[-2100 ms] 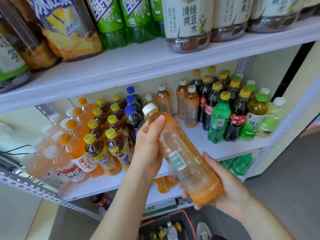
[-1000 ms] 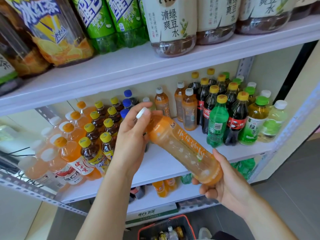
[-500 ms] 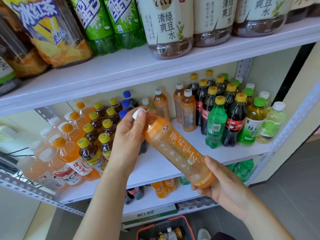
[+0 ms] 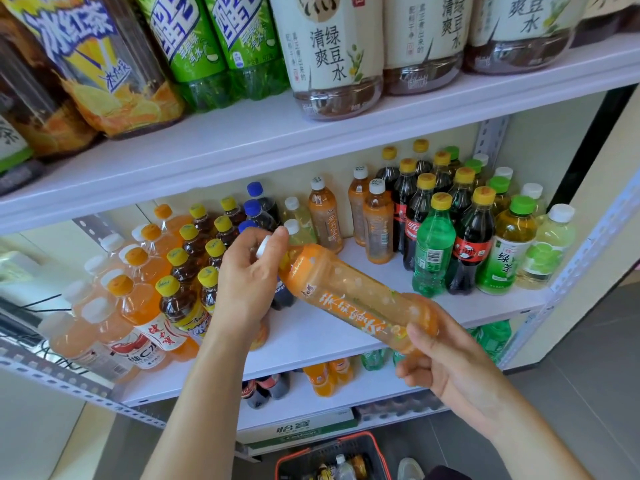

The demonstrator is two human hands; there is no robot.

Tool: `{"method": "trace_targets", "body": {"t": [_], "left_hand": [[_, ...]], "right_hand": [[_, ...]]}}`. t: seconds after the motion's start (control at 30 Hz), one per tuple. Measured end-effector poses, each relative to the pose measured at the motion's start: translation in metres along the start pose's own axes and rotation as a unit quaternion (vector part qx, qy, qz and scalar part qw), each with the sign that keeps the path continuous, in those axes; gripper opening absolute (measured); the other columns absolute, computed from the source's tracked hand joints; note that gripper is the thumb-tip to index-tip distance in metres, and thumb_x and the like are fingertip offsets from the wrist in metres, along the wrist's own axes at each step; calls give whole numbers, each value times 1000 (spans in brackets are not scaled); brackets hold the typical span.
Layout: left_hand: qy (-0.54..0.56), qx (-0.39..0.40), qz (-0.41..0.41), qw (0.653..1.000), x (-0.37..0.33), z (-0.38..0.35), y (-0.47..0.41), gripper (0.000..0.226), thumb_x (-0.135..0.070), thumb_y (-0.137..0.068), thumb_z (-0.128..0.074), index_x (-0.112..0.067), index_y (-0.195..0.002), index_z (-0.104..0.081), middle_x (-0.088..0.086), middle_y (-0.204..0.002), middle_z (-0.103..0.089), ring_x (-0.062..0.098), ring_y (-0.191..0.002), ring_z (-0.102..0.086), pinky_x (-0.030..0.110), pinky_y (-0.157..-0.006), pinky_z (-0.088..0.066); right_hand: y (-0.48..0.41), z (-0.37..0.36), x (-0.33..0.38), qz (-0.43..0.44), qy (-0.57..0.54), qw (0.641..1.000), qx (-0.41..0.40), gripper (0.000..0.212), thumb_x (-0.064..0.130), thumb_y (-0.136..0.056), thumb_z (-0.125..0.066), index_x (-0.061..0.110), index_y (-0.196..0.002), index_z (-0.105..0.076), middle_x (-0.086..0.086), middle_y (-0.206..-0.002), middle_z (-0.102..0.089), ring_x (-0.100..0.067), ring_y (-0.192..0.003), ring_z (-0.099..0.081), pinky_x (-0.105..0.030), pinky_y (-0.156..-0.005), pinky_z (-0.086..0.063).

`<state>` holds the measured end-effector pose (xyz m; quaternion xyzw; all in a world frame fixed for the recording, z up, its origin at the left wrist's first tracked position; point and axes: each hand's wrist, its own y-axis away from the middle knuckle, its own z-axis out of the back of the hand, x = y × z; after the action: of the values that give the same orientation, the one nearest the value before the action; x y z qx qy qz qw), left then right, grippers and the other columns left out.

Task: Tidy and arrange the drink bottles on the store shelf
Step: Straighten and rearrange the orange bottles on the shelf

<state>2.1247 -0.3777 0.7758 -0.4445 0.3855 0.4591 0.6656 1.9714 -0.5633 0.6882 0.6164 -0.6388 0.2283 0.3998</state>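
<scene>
Orange bottle (image 4: 349, 299), white-capped and tilted, left grip (image 4: 246, 282) pinching top, right grip (image 4: 446, 368) clasping base.

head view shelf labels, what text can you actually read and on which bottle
"清爽绿豆水": large cream-labelled bottle, top shelf
"冰红茶": large yellow-and-blue-labelled bottle, top shelf
"绿茶": green-capped yellow tea bottle
"健力宝": orange-capped orange drink bottle
"维C水": white-capped pale pink bottle
Tilted orange plastic bottle: white lettering too blurred
Other small print: too small to read

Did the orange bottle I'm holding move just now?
Yes. The orange bottle base rose from below the middle shelf front edge to level with it.
</scene>
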Motion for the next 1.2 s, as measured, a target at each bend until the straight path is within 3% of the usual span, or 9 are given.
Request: {"method": "trace_targets", "body": {"t": [0.1,0.23,0.3,0.47,0.6,0.73,0.93,1.1,1.2], "left_hand": [[20,73,-13,997,-3,6,-2,21,-38,-97,-56,-21,-101,-68,-3,-87,-65,6,-78,-61,20,-65,-51],[25,128,-34,991,-6,7,-5,27,-43,-90,-58,-19,-99,-66,-6,-74,-59,1,-68,-54,14,-60,-45],[1,89,-46,995,-7,3,-7,30,-44,-91,-59,-15,-94,-66,7,-76,-59,5,-68,-54,17,-60,-46],[-77,-11,-56,995,-4,-10,-17,29,-40,-96,-59,-15,-82,-63,-6,-65,-55,1,-55,-48,14,-48,-38],[-109,44,-42,992,3,-11,-25,27,-44,-94,-60,-23,-78,-61,-18,-57,-55,0,-54,-49,12,-49,-38],[-121,119,-38,985,5,-16,-29,29,-48,-88,-62,-20,-92,-67,-2,-74,-66,2,-66,-57,20,-62,-47],[-322,128,-163,924,10,-45,-43,28,-35,-96,-59,-16,-116,-59,5,-90,-68,27,-80,-65,38,-66,-51],[-394,131,-217,883,26,-72,-75,28,-22,-95,-61,-8,-119,-56,14,-95,-66,37,-86,-62,32,-65,-35],[-429,131,-203,870,37,-82,-99,31,-21,-97,-58,-6,-124,-53,18,-96,-66,40,-86,-64,37,-66,-44]], "right_hand": [[-1,3,-1,-45,60,997,-25,57,62,-77,-58,13,-104,-71,-27,-83,-66,-23,-44,-56,-24,-37,-45],[-7,12,0,-133,77,988,-3,78,80,-74,-43,12,-95,-75,-23,-70,-62,-24,-44,-55,-24,-37,-42],[-10,13,0,-138,64,988,25,75,77,-79,-39,17,-104,-75,-25,-90,-70,-26,-61,-65,-27,-45,-50],[-20,16,0,-59,13,998,22,52,40,-82,-65,9,-125,-62,-22,-118,-67,-40,-105,-66,-35,-74,-59],[-24,22,-3,-37,20,999,-10,51,24,-75,-73,8,-122,-60,-21,-114,-69,-36,-101,-68,-38,-78,-59],[-33,34,-9,-43,20,998,-29,47,15,-80,-70,10,-124,-56,-17,-114,-70,-31,-104,-68,-43,-86,-58],[-57,41,-7,-48,256,961,-90,41,13,-97,-58,30,-132,-46,6,-134,-51,-6,-104,-60,-32,-88,-54],[-77,43,8,-3,374,925,-74,50,16,-97,-56,29,-141,-38,10,-137,-40,-14,-121,-53,-38,-98,-48],[-94,41,17,32,408,910,-68,49,17,-96,-56,30,-139,-39,12,-137,-42,-11,-118,-53,-29,-90,-45]]}}
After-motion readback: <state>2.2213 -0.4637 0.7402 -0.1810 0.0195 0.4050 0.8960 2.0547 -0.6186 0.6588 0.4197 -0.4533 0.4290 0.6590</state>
